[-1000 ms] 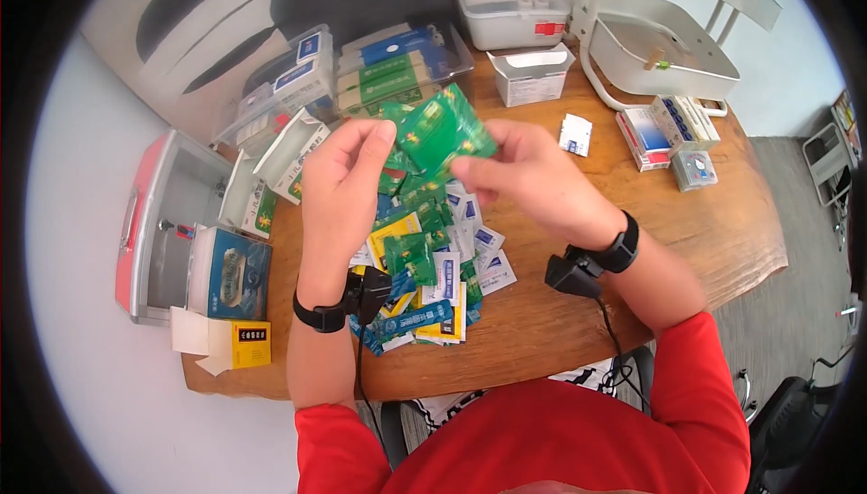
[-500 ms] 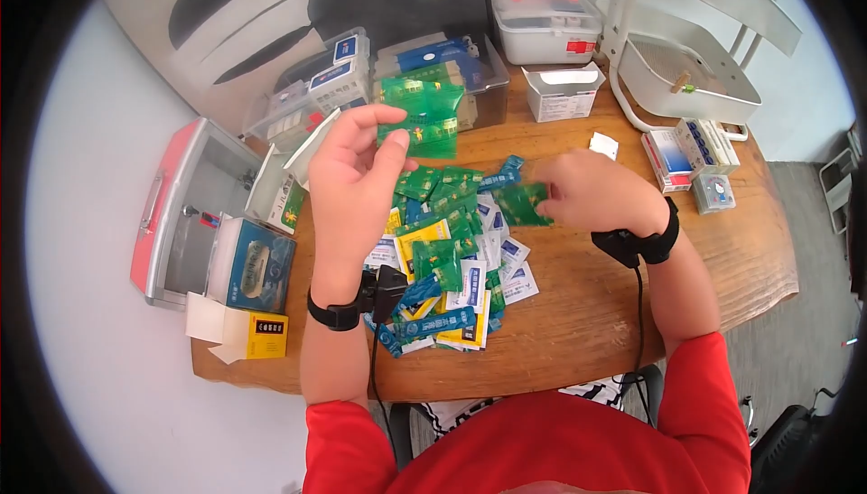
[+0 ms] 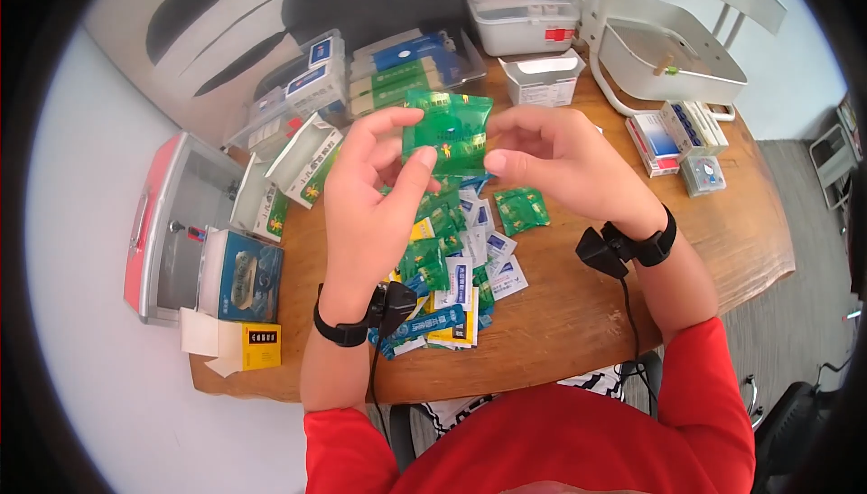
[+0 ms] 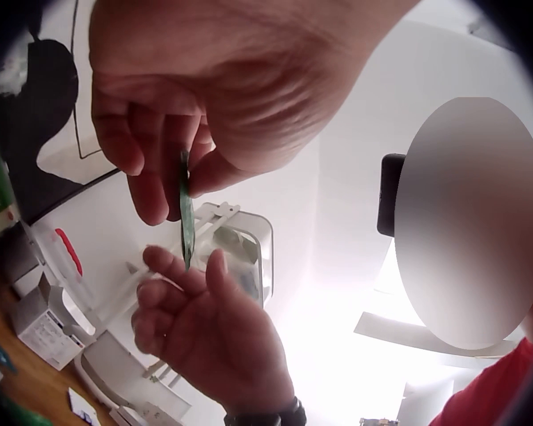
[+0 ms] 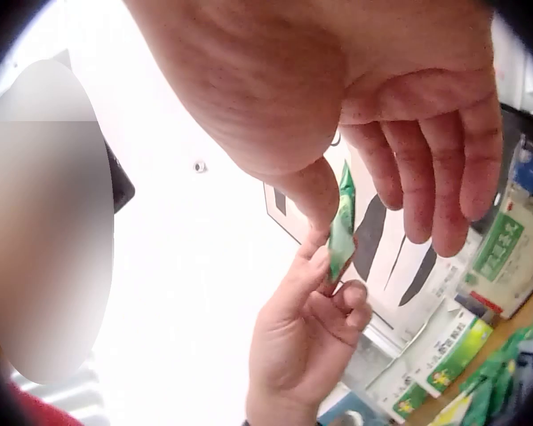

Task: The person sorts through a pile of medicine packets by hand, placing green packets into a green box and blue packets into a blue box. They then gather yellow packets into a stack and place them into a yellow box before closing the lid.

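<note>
Raised above the table, my left hand [image 3: 372, 200] pinches a green sachet [image 3: 449, 133] between thumb and fingers. The sachet appears edge-on in the left wrist view, where more than one layer cannot be ruled out. My right hand [image 3: 578, 164] is held at the sachet's right edge, its thumb and fingers apart. In the right wrist view its fingers [image 5: 417, 177] extend loosely, away from the sachet. Below lies a mixed pile of green, white, yellow and blue sachets [image 3: 459, 282]. One green sachet [image 3: 521, 210] rests on the wood, right of the pile.
Opened cartons [image 3: 302, 164], a blue box [image 3: 248, 275], a yellow box [image 3: 262, 347] and a red-edged case [image 3: 172, 223] line the left side. Behind are a clear bin [image 3: 470, 65], a red-handled box [image 3: 524, 20] and a white carton [image 3: 542, 79]. Medicine boxes [image 3: 691, 125] stand at right.
My right hand took a green sachet from the left hand's hold, laid it right of the pile and came back up beside the left hand. The left hand kept its green sachet raised.
</note>
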The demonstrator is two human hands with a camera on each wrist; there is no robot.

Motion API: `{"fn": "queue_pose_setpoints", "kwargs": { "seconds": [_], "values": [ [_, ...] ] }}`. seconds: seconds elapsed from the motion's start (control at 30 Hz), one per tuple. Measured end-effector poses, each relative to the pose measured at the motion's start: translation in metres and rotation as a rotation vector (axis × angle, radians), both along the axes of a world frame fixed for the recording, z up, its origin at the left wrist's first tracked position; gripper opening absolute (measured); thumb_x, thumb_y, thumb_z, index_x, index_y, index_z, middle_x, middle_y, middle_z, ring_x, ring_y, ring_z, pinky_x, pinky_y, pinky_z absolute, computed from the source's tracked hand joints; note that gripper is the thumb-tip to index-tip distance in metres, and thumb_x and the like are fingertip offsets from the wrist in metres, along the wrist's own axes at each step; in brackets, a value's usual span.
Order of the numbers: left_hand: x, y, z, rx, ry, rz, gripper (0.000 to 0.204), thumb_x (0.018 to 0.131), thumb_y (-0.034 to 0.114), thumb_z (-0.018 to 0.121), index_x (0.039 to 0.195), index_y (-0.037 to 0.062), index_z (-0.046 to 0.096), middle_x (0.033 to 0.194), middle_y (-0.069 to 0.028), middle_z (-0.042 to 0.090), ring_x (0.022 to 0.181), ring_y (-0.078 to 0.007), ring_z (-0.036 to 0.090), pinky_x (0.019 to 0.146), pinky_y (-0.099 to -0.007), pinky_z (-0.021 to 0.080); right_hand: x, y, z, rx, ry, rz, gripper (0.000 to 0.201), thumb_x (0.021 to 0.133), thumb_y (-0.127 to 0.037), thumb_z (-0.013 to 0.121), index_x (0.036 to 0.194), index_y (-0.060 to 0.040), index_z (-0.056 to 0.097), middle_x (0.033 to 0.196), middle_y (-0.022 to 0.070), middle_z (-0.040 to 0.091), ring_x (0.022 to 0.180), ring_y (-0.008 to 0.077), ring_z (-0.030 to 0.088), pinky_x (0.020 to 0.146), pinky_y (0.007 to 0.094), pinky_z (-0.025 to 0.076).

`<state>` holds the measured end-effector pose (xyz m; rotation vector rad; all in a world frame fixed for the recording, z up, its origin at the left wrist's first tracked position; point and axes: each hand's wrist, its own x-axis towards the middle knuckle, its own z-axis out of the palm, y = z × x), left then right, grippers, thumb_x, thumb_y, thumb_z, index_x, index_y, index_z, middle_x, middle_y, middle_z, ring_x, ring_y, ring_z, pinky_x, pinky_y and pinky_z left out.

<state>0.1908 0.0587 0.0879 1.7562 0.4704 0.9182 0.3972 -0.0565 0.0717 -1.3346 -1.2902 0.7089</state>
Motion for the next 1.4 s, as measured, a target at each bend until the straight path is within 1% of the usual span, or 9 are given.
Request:
{"fn": "queue_pose_setpoints", "kwargs": {
  "seconds": [0.03, 0.07, 0.1, 0.23, 0.37, 0.43, 0.53, 1.03, 1.4],
  "values": [
    [0.0, -0.001, -0.003, 0.032, 0.023, -0.028, 0.039, 0.103, 0.001, 0.067, 0.141, 0.0028, 0.057, 0.107, -0.0081, 0.078, 0.087, -0.0121, 0.072, 0.078, -0.0263, 0.056, 0.0, -0.001, 0.001, 0.006, 0.1, 0.06, 0.026, 0.101, -0.02, 0.078, 0.108, 0.0041, 0.072, 0.09, 0.0059, 0.075, 0.082, 0.0106, 0.07, 0.072, 0.0282, 0.056],
    [0.002, -0.003, -0.004, 0.031, 0.026, -0.038, 0.039, 0.103, 0.001, 0.067, 0.141, 0.0028, 0.057, 0.107, -0.0081, 0.078, 0.087, -0.0121, 0.072, 0.078, -0.0263, 0.056, 0.0, -0.001, 0.002, 0.014, 0.2, 0.122, 0.025, 0.104, -0.02, 0.075, 0.107, 0.0043, 0.071, 0.091, 0.0035, 0.074, 0.084, 0.0076, 0.069, 0.071, 0.0263, 0.055],
    [0.004, -0.006, -0.005, 0.014, 0.013, -0.045, 0.042, 0.103, 0.001, 0.067, 0.144, 0.0029, 0.056, 0.106, -0.0077, 0.079, 0.087, -0.012, 0.072, 0.078, -0.0262, 0.056, 0.001, 0.0, 0.002, -0.012, 0.198, 0.111, 0.022, 0.104, -0.018, 0.075, 0.103, 0.0033, 0.07, 0.089, 0.0025, 0.073, 0.083, 0.0077, 0.07, 0.071, 0.0258, 0.055],
    [0.004, -0.01, -0.003, 0.005, 0.017, -0.055, 0.053, 0.103, 0.0, 0.066, 0.153, 0.0034, 0.049, 0.108, -0.0081, 0.079, 0.088, -0.0112, 0.072, 0.079, -0.0255, 0.056, 0.004, -0.002, 0.007, -0.042, 0.192, 0.12, 0.022, 0.105, -0.019, 0.073, 0.103, 0.0029, 0.07, 0.089, 0.0027, 0.073, 0.082, 0.0085, 0.07, 0.071, 0.0259, 0.054],
    [0.002, -0.008, -0.002, -0.027, 0.036, -0.086, 0.061, 0.102, -0.002, 0.068, 0.158, 0.0036, 0.046, 0.111, -0.0085, 0.08, 0.089, -0.0106, 0.072, 0.08, -0.0251, 0.056, 0.004, 0.0, 0.003, -0.041, 0.196, 0.125, 0.025, 0.109, -0.022, 0.067, 0.104, 0.0015, 0.072, 0.087, 0.0019, 0.072, 0.08, 0.0103, 0.07, 0.07, 0.0265, 0.054],
    [0.0, -0.007, -0.001, 0.043, 0.12, -0.122, 0.069, 0.101, -0.002, 0.069, 0.163, 0.0034, 0.038, 0.121, -0.0127, 0.077, 0.096, -0.0136, 0.072, 0.085, -0.028, 0.058, 0.003, 0.0, 0.002, -0.033, 0.206, 0.127, 0.027, 0.11, -0.024, 0.064, 0.105, 0.0011, 0.072, 0.087, 0.0018, 0.071, 0.079, 0.0107, 0.07, 0.07, 0.0267, 0.053],
    [0.002, -0.008, -0.002, 0.015, 0.096, -0.135, 0.074, 0.099, -0.003, 0.071, 0.164, 0.0045, 0.036, 0.12, -0.0127, 0.078, 0.098, -0.0136, 0.072, 0.086, -0.0283, 0.059, 0.002, 0.002, 0.001, -0.045, 0.241, 0.108, 0.029, 0.112, -0.026, 0.06, 0.107, 0.0002, 0.072, 0.087, 0.0016, 0.071, 0.079, 0.0108, 0.07, 0.071, 0.0272, 0.054],
    [0.003, -0.002, -0.006, 0.004, 0.12, -0.142, 0.073, 0.1, -0.005, 0.07, 0.164, 0.0039, 0.036, 0.121, -0.0132, 0.078, 0.103, -0.0136, 0.073, 0.087, -0.0283, 0.06, 0.003, 0.004, -0.004, -0.047, 0.264, 0.115, 0.031, 0.113, -0.028, 0.058, 0.104, -0.0016, 0.07, 0.086, 0.0012, 0.069, 0.078, 0.0104, 0.069, 0.07, 0.0277, 0.054],
    [0.003, 0.0, -0.007, -0.003, 0.113, -0.138, 0.073, 0.099, -0.004, 0.072, 0.163, 0.0035, 0.037, 0.119, -0.0117, 0.078, 0.1, -0.0118, 0.073, 0.085, -0.0269, 0.059, 0.002, 0.005, -0.004, -0.058, 0.28, 0.121, 0.029, 0.113, -0.027, 0.058, 0.104, -0.002, 0.069, 0.086, 0.0005, 0.068, 0.078, 0.0103, 0.068, 0.071, 0.0277, 0.054]
  ]
}}
